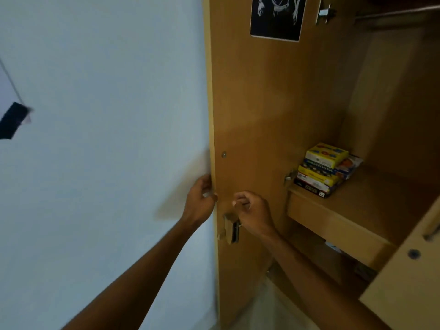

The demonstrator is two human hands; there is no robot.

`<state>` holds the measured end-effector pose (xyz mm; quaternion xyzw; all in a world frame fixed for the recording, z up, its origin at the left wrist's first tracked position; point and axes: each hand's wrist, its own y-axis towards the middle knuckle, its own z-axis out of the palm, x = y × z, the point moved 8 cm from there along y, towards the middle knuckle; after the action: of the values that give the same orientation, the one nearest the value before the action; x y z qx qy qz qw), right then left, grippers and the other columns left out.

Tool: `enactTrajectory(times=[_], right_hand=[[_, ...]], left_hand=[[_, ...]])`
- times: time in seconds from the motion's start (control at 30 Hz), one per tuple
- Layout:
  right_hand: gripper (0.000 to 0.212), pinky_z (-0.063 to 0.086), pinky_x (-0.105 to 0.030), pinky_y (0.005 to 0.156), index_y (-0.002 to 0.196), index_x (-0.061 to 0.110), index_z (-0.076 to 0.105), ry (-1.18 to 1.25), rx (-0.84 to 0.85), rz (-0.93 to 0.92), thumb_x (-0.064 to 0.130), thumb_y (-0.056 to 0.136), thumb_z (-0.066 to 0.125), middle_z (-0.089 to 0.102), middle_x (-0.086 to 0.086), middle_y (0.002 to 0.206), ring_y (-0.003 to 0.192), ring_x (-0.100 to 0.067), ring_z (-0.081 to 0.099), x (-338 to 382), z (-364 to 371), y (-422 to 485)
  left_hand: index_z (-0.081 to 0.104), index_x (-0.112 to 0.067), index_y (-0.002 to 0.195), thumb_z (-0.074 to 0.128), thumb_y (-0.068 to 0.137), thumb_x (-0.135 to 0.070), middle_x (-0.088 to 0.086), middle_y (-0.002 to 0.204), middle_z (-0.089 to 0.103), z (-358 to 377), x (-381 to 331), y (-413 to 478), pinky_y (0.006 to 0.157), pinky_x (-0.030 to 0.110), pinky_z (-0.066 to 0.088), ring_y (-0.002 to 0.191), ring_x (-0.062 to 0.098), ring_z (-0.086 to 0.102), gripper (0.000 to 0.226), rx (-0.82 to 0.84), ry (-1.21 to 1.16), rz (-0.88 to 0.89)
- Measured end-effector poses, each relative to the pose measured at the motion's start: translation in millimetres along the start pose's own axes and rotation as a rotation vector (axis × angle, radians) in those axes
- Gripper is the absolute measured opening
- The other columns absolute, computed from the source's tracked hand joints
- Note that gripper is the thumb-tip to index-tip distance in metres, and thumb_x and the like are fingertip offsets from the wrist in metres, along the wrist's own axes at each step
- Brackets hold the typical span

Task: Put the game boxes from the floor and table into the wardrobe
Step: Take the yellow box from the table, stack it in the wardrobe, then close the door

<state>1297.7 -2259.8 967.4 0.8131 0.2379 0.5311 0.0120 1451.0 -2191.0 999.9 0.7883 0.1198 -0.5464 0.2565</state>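
The wooden wardrobe (381, 115) stands open. Its left door (257, 110) is swung out toward the white wall. A stack of several game boxes (326, 169), yellow and blue ones on a dark one, lies on the wardrobe shelf (381, 198) near its left front corner. My left hand (201, 201) curls around the outer edge of the left door. My right hand (253, 211) rests against the door's inner face just above the lock (231, 228), its fingers bent with nothing visible in them.
A dark poster (277, 16) is stuck high on the door's inner face. A hanging rail (400, 13) crosses the top of the wardrobe. The right door (409, 277) shows at the lower right. A dark object (13, 120) hangs on the white wall at left.
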Motion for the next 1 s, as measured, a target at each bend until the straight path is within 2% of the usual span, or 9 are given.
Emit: enactTrajectory(times=[0.2, 0.3, 0.37, 0.43, 0.5, 0.6, 0.73, 0.87, 1.0], right_hand=[[0.025, 0.052, -0.018, 0.071, 0.111, 0.022, 0.064, 0.029, -0.101, 0.061, 0.027, 0.087, 0.066, 0.065, 0.016, 0.093, 0.090, -0.006, 0.064, -13, -10, -5], [0.036, 0.054, -0.022, 0.075, 0.112, 0.022, 0.064, 0.052, -0.129, 0.075, 0.028, 0.079, 0.075, 0.066, 0.013, 0.097, 0.092, -0.005, 0.063, -20, -26, -18], [0.041, 0.053, -0.023, 0.079, 0.112, 0.026, 0.063, 0.060, -0.166, 0.073, 0.029, 0.074, 0.079, 0.066, 0.013, 0.103, 0.094, -0.001, 0.061, -24, -43, -32], [0.047, 0.049, -0.019, 0.078, 0.114, 0.032, 0.062, 0.000, -0.204, 0.058, 0.032, 0.071, 0.081, 0.064, 0.019, 0.106, 0.096, 0.006, 0.058, -26, -65, -47], [0.054, 0.048, -0.021, 0.079, 0.118, 0.030, 0.061, -0.036, -0.267, 0.070, 0.035, 0.068, 0.082, 0.063, 0.020, 0.109, 0.098, 0.006, 0.058, -35, -95, -62], [0.062, 0.051, -0.025, 0.080, 0.120, 0.030, 0.060, -0.091, -0.330, 0.062, 0.047, 0.064, 0.082, 0.063, 0.019, 0.113, 0.100, 0.003, 0.059, -48, -131, -83], [0.053, 0.052, -0.022, 0.077, 0.115, 0.027, 0.063, -0.128, -0.443, 0.044, 0.047, 0.068, 0.078, 0.066, 0.017, 0.108, 0.098, 0.002, 0.060, -63, -174, -102], [0.046, 0.057, -0.028, 0.069, 0.111, 0.020, 0.066, -0.230, -0.563, 0.005, 0.042, 0.072, 0.076, 0.068, 0.010, 0.101, 0.092, -0.004, 0.064, -76, -224, -121], [0.038, 0.055, -0.030, 0.065, 0.108, 0.021, 0.066, -0.313, -0.665, 0.002, 0.034, 0.073, 0.075, 0.068, 0.009, 0.096, 0.087, -0.006, 0.064, -95, -278, -126]], left_hand=[[0.068, -0.006, 0.105, 0.056, 0.087, 0.006, 0.008, 0.100, 0.073, 7, 11, 10, 0.089, 0.042, 0.057, 0.095, 0.021, 0.070, 0.025, 0.069, -0.213, 0.054], [0.069, 0.000, 0.097, 0.060, 0.088, -0.001, 0.011, 0.093, 0.072, 23, -2, 7, 0.084, 0.037, 0.057, 0.089, 0.023, 0.070, 0.012, 0.245, -0.254, 0.164], [0.070, 0.000, 0.093, 0.064, 0.088, -0.013, 0.012, 0.089, 0.073, 42, -14, 3, 0.082, 0.035, 0.058, 0.087, 0.024, 0.070, 0.016, 0.391, -0.252, 0.236], [0.070, -0.002, 0.089, 0.068, 0.086, -0.020, 0.010, 0.084, 0.072, 56, -24, 3, 0.078, 0.037, 0.059, 0.082, 0.024, 0.070, 0.018, 0.383, -0.221, 0.291], [0.067, -0.003, 0.089, 0.072, 0.084, -0.013, 0.010, 0.082, 0.070, 78, -33, 6, 0.072, 0.034, 0.059, 0.077, 0.023, 0.068, 0.012, 0.347, -0.252, 0.308], [0.065, -0.003, 0.088, 0.068, 0.086, -0.008, 0.017, 0.083, 0.069, 131, -45, -7, 0.069, 0.034, 0.059, 0.077, 0.027, 0.070, 0.006, 0.459, -0.312, 0.300], [0.066, -0.006, 0.084, 0.068, 0.086, -0.010, 0.018, 0.081, 0.070, 193, -57, -27, 0.068, 0.037, 0.061, 0.074, 0.028, 0.072, 0.004, 0.602, -0.452, 0.283], [0.071, 0.001, 0.090, 0.071, 0.080, -0.026, 0.018, 0.082, 0.071, 245, -76, -36, 0.072, 0.041, 0.061, 0.075, 0.032, 0.070, 0.029, 0.691, -0.467, 0.292], [0.072, -0.001, 0.092, 0.070, 0.085, -0.010, 0.016, 0.082, 0.072, 312, -99, -44, 0.073, 0.033, 0.060, 0.074, 0.025, 0.070, 0.012, 0.761, -0.473, 0.310]])
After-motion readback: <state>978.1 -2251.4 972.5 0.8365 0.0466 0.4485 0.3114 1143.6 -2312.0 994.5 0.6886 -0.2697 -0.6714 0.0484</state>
